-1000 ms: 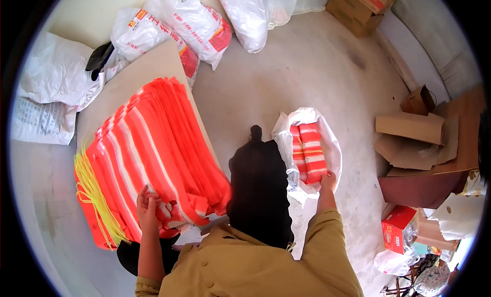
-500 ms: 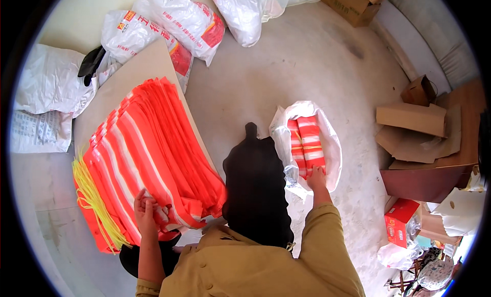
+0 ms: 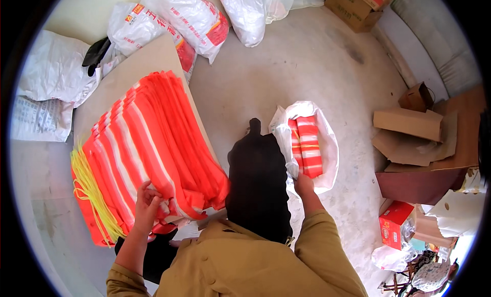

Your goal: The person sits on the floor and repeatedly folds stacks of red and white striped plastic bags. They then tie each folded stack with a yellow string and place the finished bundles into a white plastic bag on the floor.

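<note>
A thick stack of red-and-white striped sheets (image 3: 138,138), perhaps bags or cloth, lies on a tan board (image 3: 169,56) at the left. My left hand (image 3: 147,205) is over the stack's near edge, its fingers loosely bent and apart, with nothing visible in them. A bunch of yellow strings (image 3: 92,195) drapes over the stack's left end. Right of my legs stands an opened white plastic bag (image 3: 330,154) with rolled red-and-white bundles (image 3: 308,149) in it. My right hand (image 3: 305,186) is at the bag's near rim, by the bundles' near ends; its fingertips are hidden.
Stuffed white sacks (image 3: 194,23) line the wall at far left. Cardboard boxes (image 3: 353,10) stand at far right. Opened cartons (image 3: 409,124) lie on the right, with a red box (image 3: 396,224) nearer me. My dark-clothed leg (image 3: 258,189) is between stack and bag.
My right hand has drawn back toward me and left, from the bundles to the bag's near rim. My left hand has moved slightly up along the stack's edge. The view has shifted a little.
</note>
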